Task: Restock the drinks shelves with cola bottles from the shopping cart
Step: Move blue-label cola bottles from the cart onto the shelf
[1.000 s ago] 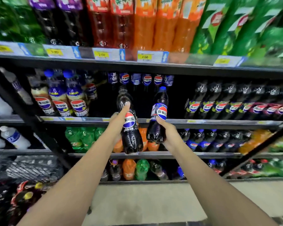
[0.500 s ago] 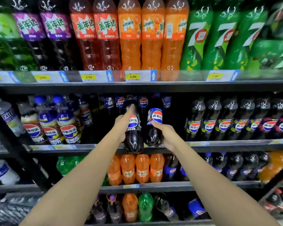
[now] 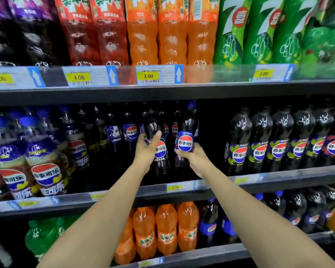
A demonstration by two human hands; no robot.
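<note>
**Trainee:** Where were the bottles at that point?

**Instructor:** Both were in the air above the front edge of the middle shelf [image 3: 278,178], near its centre. The left hand [image 3: 146,149] held the left cola bottle [image 3: 160,151] at the waist, with the fingers curled round it and the thumb lying up the side. The right hand [image 3: 195,159] gripped the right cola bottle [image 3: 185,142] just below its label, with the fingers wrapped round the body. The two stood upright, just beside each other. The cart was out of view.

**Trainee:** What was the correct procedure?

**Instructor:** By my judgement, each base had to clear the shelf lip. Each bottle then had to go into the dark gap [image 3: 211,144] just right of the hands, label forward. Release was advisable only once the base sat flat, one bottle at a time.

**Trainee:** What stood in the way?

**Instructor:** The blue-label bottles [image 3: 131,130] stood directly behind. The black-label bottles [image 3: 278,144] bordered the gap on the right. The upper shelf [image 3: 201,89] hung close above the caps. A careless push was likely to topple a neighbouring bottle.
</note>
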